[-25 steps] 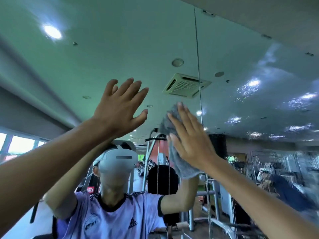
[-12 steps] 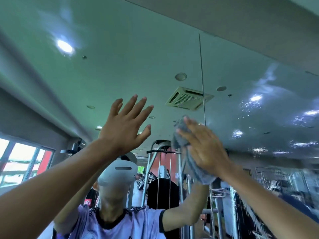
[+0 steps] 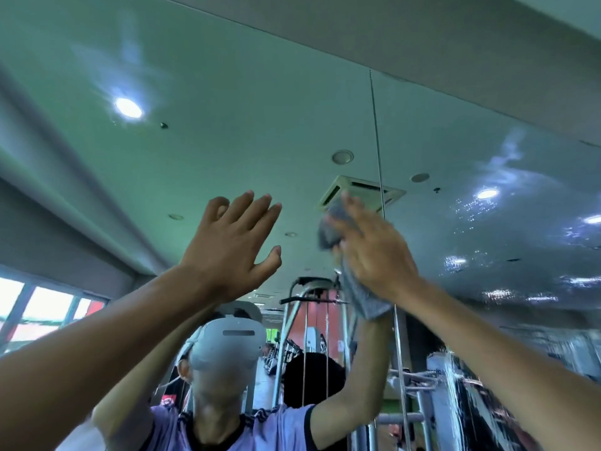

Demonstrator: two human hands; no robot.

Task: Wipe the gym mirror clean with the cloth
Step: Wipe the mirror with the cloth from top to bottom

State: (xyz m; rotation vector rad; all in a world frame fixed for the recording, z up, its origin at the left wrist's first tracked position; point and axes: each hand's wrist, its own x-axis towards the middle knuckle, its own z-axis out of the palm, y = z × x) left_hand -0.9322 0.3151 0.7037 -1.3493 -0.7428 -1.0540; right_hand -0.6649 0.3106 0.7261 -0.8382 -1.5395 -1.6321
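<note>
Pressing the cloth (image 3: 366, 301) under straight fingers (image 3: 353, 209), the right hand (image 3: 380, 255) sat just left of the mirror (image 3: 227, 92) seam (image 3: 377, 141) (droplets (image 3: 471, 206) lay rightward); left hand (image 3: 227, 249) spread, empty.

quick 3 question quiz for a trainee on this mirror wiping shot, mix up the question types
1. True or false: the bare left hand, fingers spread, holds nothing.
2. Which hand presses the grey fabric cloth against the large wall-mounted gym mirror? A) left hand B) right hand
3. Fill in: the water droplets speckle the mirror panel to the ___ of the thin vertical seam.
Key: 1 true; 2 B; 3 right.
</note>
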